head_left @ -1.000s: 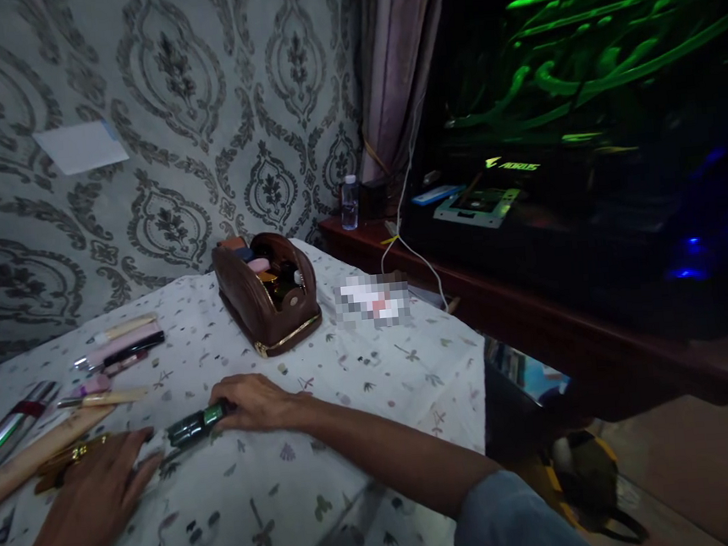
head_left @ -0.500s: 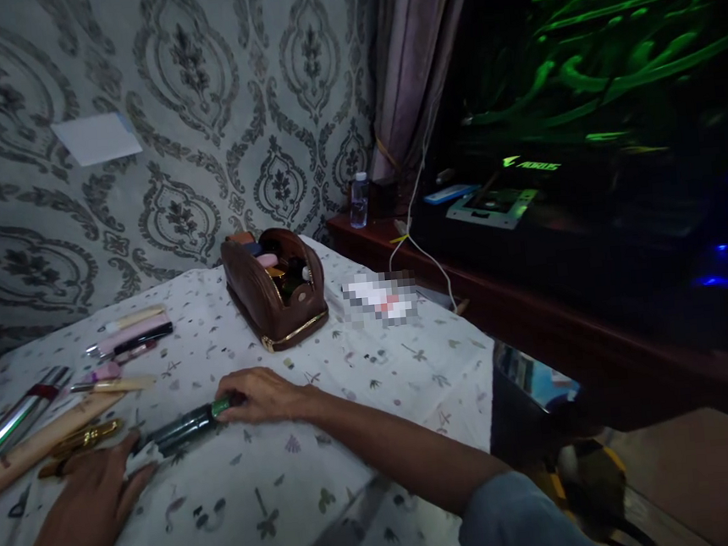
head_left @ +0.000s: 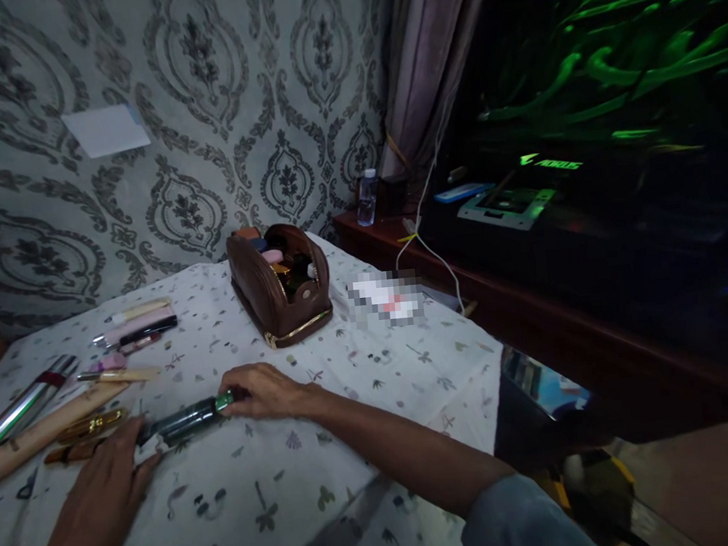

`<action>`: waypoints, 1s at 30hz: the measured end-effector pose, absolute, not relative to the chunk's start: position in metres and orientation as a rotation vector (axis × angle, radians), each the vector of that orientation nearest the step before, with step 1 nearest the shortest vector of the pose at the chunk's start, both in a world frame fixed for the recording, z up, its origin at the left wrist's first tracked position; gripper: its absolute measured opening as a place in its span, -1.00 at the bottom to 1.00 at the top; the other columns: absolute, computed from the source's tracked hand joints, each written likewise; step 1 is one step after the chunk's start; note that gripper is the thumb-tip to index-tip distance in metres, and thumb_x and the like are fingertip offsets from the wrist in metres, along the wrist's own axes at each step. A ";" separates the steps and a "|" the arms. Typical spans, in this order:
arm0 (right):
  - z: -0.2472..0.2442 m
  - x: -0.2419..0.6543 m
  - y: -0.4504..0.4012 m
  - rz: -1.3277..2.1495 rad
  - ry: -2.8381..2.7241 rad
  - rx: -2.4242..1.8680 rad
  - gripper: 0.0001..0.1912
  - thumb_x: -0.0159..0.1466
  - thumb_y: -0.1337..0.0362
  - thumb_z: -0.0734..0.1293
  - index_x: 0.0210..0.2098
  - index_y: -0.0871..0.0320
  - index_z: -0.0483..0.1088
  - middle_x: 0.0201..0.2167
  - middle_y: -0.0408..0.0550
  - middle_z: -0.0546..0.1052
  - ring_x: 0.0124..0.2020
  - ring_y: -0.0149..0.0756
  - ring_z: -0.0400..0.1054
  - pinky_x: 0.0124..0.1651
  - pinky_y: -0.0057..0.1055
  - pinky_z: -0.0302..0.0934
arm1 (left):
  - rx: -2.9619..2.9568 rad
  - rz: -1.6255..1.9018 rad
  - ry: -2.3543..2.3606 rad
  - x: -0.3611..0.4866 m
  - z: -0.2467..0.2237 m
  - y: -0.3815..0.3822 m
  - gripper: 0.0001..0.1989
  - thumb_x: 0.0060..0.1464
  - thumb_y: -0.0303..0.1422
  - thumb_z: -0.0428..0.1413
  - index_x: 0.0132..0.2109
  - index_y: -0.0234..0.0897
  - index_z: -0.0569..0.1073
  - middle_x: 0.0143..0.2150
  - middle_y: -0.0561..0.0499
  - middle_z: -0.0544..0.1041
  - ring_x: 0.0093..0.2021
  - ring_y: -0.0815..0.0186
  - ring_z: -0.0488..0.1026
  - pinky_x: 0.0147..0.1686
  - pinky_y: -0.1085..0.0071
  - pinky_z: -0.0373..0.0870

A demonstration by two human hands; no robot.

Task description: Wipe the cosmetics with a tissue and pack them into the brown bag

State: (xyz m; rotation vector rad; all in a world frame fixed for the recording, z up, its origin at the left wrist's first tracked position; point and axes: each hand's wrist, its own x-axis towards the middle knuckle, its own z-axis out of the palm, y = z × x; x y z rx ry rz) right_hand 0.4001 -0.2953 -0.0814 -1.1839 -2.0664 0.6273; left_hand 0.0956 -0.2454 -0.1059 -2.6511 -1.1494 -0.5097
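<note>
A dark green, bottle-like tube (head_left: 189, 420) with a brighter green end lies at a slant just over the cloth. My right hand (head_left: 265, 390) is closed round its green end, fingers curled. At the other end my left hand (head_left: 105, 482) grips it, with a crumpled white tissue-like piece (head_left: 148, 447) between thumb and fingers. Left of that hand lie a gold-coloured tube (head_left: 90, 426), a long beige stick-like item (head_left: 52, 422) and a shiny silver tube (head_left: 25, 409). Beyond them sits a thin-handled brush (head_left: 118, 375).
An unzipped brown cosmetic bag (head_left: 277, 293) full of small items stands behind my hands. Several slim tubes (head_left: 143, 326) lie to its left, a blurred-out white item (head_left: 385, 298) to its right. A water bottle (head_left: 367, 198) and white cable (head_left: 436, 267) are by the curtain.
The view has shifted slightly, so the surroundings sit a little further right. Both hands keep their hold on the green tube, and slightly more of its green end shows.
</note>
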 end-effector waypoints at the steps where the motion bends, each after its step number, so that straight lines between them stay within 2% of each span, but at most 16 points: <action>1: -0.082 0.400 -0.295 0.617 -2.071 -1.180 -0.82 0.24 0.28 0.42 -0.19 0.19 0.41 -0.32 -0.16 0.46 -0.32 -0.41 0.31 -0.30 -0.55 0.10 | -2.645 -0.501 -1.139 0.096 -0.105 -0.246 -0.43 0.26 -0.06 -0.22 0.23 -0.36 0.21 0.16 -0.35 0.46 0.14 -0.10 0.45 0.11 -0.05 0.39; 4: -0.082 0.401 -0.295 0.595 -2.087 -1.170 -0.83 0.25 0.28 0.41 -0.19 0.19 0.41 -0.32 -0.16 0.45 -0.32 -0.42 0.31 -0.29 -0.55 0.10 | -2.626 -0.484 -1.120 0.101 -0.098 -0.248 -0.49 0.28 -0.07 -0.25 0.22 -0.25 0.20 0.14 -0.27 0.48 0.12 -0.07 0.46 0.10 -0.06 0.40; 7: -0.081 0.402 -0.295 0.586 -2.105 -1.164 -0.83 0.26 0.28 0.40 -0.18 0.20 0.41 -0.32 -0.15 0.46 -0.33 -0.41 0.31 -0.30 -0.55 0.10 | -2.615 -0.475 -1.096 0.110 -0.087 -0.251 -0.52 0.30 -0.07 -0.28 0.17 -0.22 0.24 0.05 -0.22 0.53 0.04 -0.04 0.51 0.02 -0.02 0.46; 12: -0.085 0.401 -0.294 0.518 -2.097 -1.152 -0.82 0.23 0.30 0.42 -0.19 0.18 0.42 -0.28 -0.12 0.49 -0.26 -0.37 0.33 -0.23 -0.52 0.12 | -2.611 -0.514 -0.969 0.134 -0.074 -0.253 -0.52 0.33 -0.13 -0.24 0.15 -0.34 0.33 -0.10 -0.23 0.59 -0.11 0.01 0.55 -0.11 0.10 0.48; 15: -0.088 0.400 -0.293 0.529 -2.065 -1.160 -0.81 0.21 0.31 0.43 -0.19 0.16 0.42 -0.31 -0.15 0.48 -0.29 -0.37 0.33 -0.23 -0.51 0.14 | -2.624 -0.492 -0.887 0.156 -0.070 -0.257 -0.54 0.35 -0.23 -0.23 0.17 -0.41 0.34 -0.21 -0.21 0.60 -0.20 0.06 0.55 -0.17 0.17 0.46; 19: -0.094 0.397 -0.291 0.600 -1.971 -1.205 -0.54 0.14 0.35 0.46 0.02 0.10 0.33 -0.33 -0.19 0.47 -0.33 -0.39 0.34 -0.24 -0.51 0.17 | -2.693 -0.274 -0.853 0.191 -0.061 -0.268 -0.64 0.36 -0.30 -0.20 0.04 -0.31 0.42 -0.15 -0.17 0.58 -0.14 0.08 0.52 -0.17 0.18 0.43; 23: -0.098 0.397 -0.288 0.658 -1.923 -1.201 -0.31 0.12 0.39 0.43 0.20 0.08 0.18 -0.29 -0.20 0.47 -0.33 -0.38 0.36 -0.21 -0.47 0.22 | -2.736 -0.065 -0.975 0.217 -0.051 -0.271 -0.69 0.37 -0.30 -0.18 -0.11 -0.29 0.42 -0.23 -0.14 0.54 -0.15 0.11 0.50 -0.18 0.23 0.42; 27: -0.097 0.396 -0.288 0.697 -1.900 -1.213 -0.21 0.10 0.42 0.43 0.27 0.08 0.11 -0.30 -0.20 0.48 -0.35 -0.38 0.35 -0.20 -0.44 0.24 | -2.836 -0.086 -1.110 0.220 -0.042 -0.269 -0.71 0.37 -0.32 -0.24 -0.03 -0.30 0.34 -0.18 -0.14 0.53 -0.13 0.12 0.49 -0.22 0.25 0.40; 30: -0.095 0.396 -0.289 0.725 -1.888 -1.208 -0.22 0.09 0.38 0.46 0.25 0.04 0.14 -0.29 -0.19 0.50 -0.35 -0.38 0.35 -0.21 -0.44 0.24 | -2.908 -0.179 -1.266 0.212 -0.039 -0.266 -0.74 0.36 -0.34 -0.23 0.08 -0.27 0.22 -0.15 -0.11 0.53 -0.15 0.14 0.50 -0.24 0.26 0.38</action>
